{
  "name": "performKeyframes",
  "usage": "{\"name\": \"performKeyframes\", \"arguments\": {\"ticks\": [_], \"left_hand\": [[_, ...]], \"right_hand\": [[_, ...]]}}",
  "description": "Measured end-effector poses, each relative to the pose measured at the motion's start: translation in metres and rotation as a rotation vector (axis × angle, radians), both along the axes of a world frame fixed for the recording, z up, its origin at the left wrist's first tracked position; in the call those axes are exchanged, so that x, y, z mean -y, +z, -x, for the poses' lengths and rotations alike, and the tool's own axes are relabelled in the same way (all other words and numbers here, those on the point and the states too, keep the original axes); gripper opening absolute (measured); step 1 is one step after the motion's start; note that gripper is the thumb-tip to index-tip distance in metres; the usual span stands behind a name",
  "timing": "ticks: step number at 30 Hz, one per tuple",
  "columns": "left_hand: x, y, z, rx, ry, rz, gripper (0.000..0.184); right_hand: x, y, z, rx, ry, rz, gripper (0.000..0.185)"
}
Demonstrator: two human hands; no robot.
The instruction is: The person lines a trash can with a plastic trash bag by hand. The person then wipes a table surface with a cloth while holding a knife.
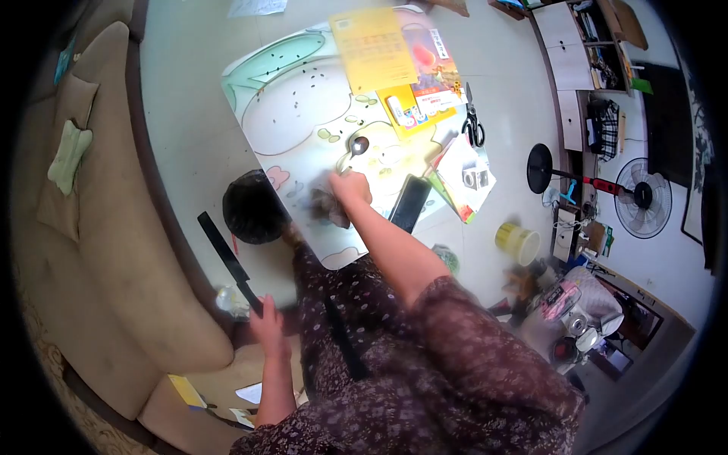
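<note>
My left hand (267, 326) is closed around the handle of a long, flat black knife-shaped tool (221, 244), held in the air beside the sofa. Over the table (311, 246), my right hand (353, 191) grips a metal spoon (359, 145) by its handle, the bowl pointing away from me. A blurred dark patch (327, 206) lies by the right hand; I cannot tell whether it is a thing or a shadow. Small black seed-like bits (296, 95) are scattered across the far left of the tabletop. Right of my right forearm lies a black phone (409, 203).
Scissors (473, 130), a yellow sheet (371, 53), an eraser (395, 111) and papers (466, 182) lie on the table. A black-lined bin (254, 206) stands at its left edge. There is a sofa (144, 205) left, and a yellow bucket (518, 243) and fan (643, 199) right.
</note>
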State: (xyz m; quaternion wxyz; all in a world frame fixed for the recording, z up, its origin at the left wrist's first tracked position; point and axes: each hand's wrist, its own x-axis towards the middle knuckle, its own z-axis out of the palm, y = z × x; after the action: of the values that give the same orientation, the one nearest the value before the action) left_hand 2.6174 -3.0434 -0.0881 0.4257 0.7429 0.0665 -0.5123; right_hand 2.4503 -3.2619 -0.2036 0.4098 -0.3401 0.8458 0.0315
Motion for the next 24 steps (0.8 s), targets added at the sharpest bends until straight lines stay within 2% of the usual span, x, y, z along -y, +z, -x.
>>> {"name": "performKeyframes", "arguments": {"ticks": [2, 4, 5, 7, 9, 13, 15, 17, 21, 24], "left_hand": [[0.012, 0.001, 0.002, 0.006, -0.017, 0.051, 0.013], [0.024, -0.004, 0.001, 0.012, -0.062, 0.069, 0.012], [0.029, -0.009, -0.001, 0.022, -0.104, 0.083, 0.013], [0.042, -0.018, -0.001, 0.025, -0.161, 0.130, 0.015], [0.056, -0.016, 0.010, -0.029, -0.084, 0.225, 0.017], [0.056, -0.017, 0.018, -0.206, -0.154, 0.225, 0.018], [0.050, -0.017, 0.022, -0.186, -0.165, 0.207, 0.019], [0.038, -0.030, 0.019, -0.055, -0.378, 0.222, 0.019], [0.032, -0.033, 0.017, 0.054, -0.412, 0.201, 0.019], [0.037, -0.035, 0.014, -0.001, -0.369, 0.197, 0.022]], "right_hand": [[-0.009, 0.003, 0.006, 0.033, 0.019, 0.043, 0.036], [-0.022, 0.011, 0.013, 0.208, 0.155, 0.027, 0.040], [-0.032, 0.019, 0.010, 0.218, 0.133, 0.107, 0.038], [-0.046, 0.038, 0.011, 0.361, 0.262, 0.027, 0.032], [-0.076, 0.053, 0.006, 0.471, 0.299, 0.200, 0.034], [-0.104, 0.095, -0.008, 0.466, 0.453, 0.102, 0.032], [-0.117, 0.098, -0.016, 0.440, 0.565, 0.165, 0.029], [-0.126, 0.101, -0.021, 0.436, 0.570, 0.218, 0.028], [-0.137, 0.101, -0.027, 0.440, 0.598, 0.314, 0.028], [-0.135, 0.106, -0.029, 0.478, 0.579, 0.364, 0.028]]}}
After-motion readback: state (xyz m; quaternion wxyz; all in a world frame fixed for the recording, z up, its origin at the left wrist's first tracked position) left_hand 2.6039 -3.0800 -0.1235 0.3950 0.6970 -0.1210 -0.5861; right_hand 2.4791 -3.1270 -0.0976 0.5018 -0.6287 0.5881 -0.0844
